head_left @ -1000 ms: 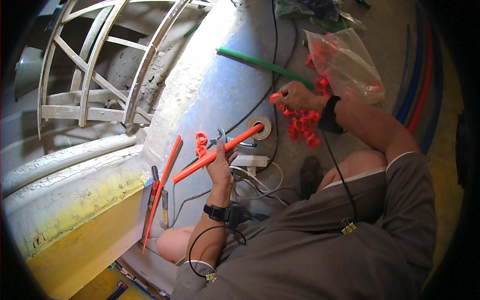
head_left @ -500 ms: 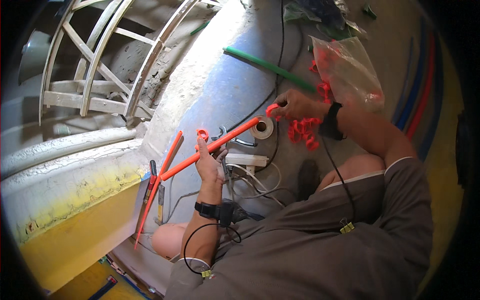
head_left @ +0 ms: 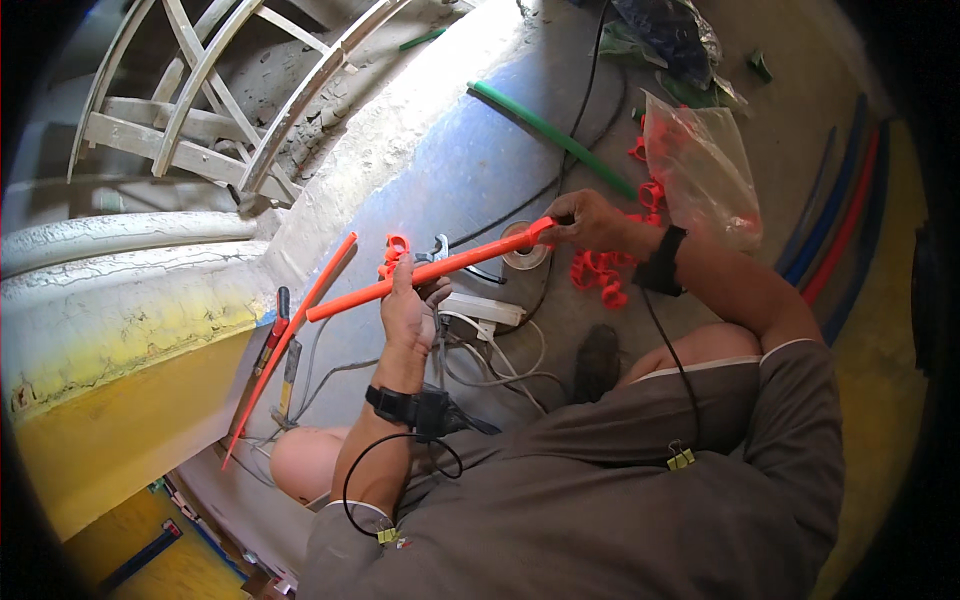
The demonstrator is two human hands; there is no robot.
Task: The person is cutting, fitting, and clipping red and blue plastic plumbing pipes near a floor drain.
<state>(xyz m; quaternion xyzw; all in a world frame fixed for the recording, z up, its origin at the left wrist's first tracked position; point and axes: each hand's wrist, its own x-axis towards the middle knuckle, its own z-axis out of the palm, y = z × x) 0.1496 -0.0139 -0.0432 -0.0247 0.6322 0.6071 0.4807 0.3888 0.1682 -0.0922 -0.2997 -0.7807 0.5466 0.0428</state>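
My left hand (head_left: 408,312) is closed around an orange-red plastic pipe (head_left: 480,257), thumb on top. The pipe slants up to the right, its free end beyond my left hand. At its upper right end, my right hand (head_left: 590,222) pinches a small red plastic clip (head_left: 541,228), which touches the pipe end; my fingers partly hide whether it is around the pipe. Just past my left thumb are some red clips (head_left: 397,246). Below my right hand lies a cluster of red clips (head_left: 602,275). A tape roll (head_left: 527,258) sits behind the pipe.
A clear plastic bag (head_left: 708,175) with red clips lies at the right, near a green pipe (head_left: 550,132). A white power strip (head_left: 487,308) and cables lie before me. Left are a long red strip (head_left: 297,322), a red-and-black tool (head_left: 272,330) and a wooden frame (head_left: 200,115).
My right hand has brought the red clip against the pipe's upper right end; before, they were apart. The view has shifted slightly, and my left hand still grips the pipe.
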